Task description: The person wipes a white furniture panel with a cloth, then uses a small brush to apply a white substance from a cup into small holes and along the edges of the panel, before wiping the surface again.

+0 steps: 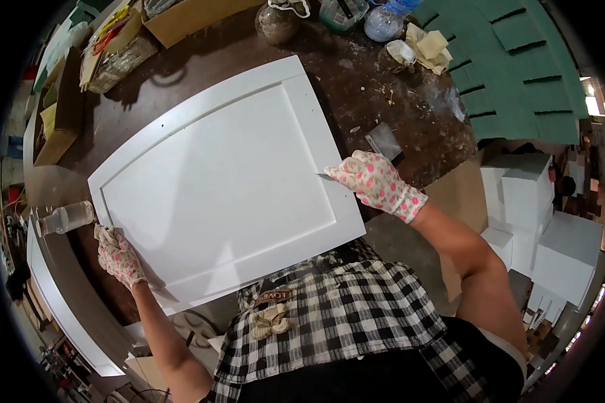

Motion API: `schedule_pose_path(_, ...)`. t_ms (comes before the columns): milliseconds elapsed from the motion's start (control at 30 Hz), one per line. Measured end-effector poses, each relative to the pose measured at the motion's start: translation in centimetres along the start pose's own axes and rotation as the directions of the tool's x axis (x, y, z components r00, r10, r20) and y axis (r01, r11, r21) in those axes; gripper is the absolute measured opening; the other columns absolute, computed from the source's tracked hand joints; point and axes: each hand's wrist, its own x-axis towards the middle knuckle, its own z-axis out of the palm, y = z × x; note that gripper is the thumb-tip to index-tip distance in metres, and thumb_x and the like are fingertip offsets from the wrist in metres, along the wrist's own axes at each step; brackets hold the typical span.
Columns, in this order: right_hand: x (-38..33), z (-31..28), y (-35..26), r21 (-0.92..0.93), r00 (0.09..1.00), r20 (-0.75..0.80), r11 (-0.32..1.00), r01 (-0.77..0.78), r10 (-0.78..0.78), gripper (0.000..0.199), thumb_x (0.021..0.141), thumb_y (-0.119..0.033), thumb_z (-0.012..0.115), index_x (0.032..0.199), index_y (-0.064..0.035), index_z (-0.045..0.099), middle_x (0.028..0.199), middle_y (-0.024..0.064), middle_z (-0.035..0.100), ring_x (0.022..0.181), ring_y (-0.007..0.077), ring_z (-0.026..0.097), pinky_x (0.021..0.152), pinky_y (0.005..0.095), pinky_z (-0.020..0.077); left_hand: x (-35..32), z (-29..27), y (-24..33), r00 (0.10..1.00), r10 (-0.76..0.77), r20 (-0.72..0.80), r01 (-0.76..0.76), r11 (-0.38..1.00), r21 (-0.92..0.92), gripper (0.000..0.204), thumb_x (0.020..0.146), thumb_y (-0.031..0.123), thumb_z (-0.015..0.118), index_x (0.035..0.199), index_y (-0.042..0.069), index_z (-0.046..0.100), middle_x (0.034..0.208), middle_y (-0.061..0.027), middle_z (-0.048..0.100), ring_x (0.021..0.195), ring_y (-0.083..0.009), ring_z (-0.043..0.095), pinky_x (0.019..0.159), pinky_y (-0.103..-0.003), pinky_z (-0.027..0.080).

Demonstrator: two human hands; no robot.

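A white cabinet door panel (222,174) with a raised frame and an arched far edge lies on the dark brown worktable, its near edge by my checked apron. My right hand (376,181), in a white glove with pink flowers, is closed over the panel's right frame. A thin dark sliver (320,175) shows at its fingertips, too small to name. My left hand (119,257), in a matching glove with greyish fingertips, is curled at the panel's left edge. What it holds, if anything, is hidden. Near it is a clear bottle (70,218).
Along the far side are a jar (277,25), a blue-tinted plastic bottle (384,23) and crumpled yellowish cloths (429,48). A small clear plastic piece (384,141) lies right of the panel. Green slotted sheeting (517,74) covers the right corner. A cardboard box (64,111) stands left; white boxes (565,255) stand right.
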Motion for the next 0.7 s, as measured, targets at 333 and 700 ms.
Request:
schedule_pose_path(333, -0.3, 0.7, 0.7, -0.012, 0.998, -0.044, 0.999, 0.048, -0.049, 0.049, 0.082, -0.007, 0.054, 0.129, -0.0165, 0.056, 0.081, 0.0007, 0.056, 0.071, 0.0179, 0.051, 0.061, 0.0315, 0.0465, -0.3, 0.1, 0.1, 1.0, -0.014, -0.028, 0.013, 1.0, -0.021, 0.042, 0.086, 0.022, 0.061, 0.125, 0.009, 0.058, 0.114, -0.0162, 0.06, 0.107, -0.0328, 0.056, 0.094, -0.043, 0.043)
schedule_pose_path(700, -0.2, -0.2, 0.4, -0.098, 1.0, 0.015, 0.995, 0.015, -0.013, 0.056, 0.075, -0.001, 0.054, 0.13, -0.0118, 0.054, 0.083, 0.0029, 0.056, 0.07, 0.0206, 0.051, 0.06, 0.0327, 0.0458, -0.1, 0.5, -0.5, 0.997, 0.063, -0.049, -0.064, 0.998, -0.017, 0.041, 0.09, 0.025, 0.057, 0.127, 0.008, 0.057, 0.115, -0.0168, 0.06, 0.107, -0.0329, 0.056, 0.095, -0.042, 0.042)
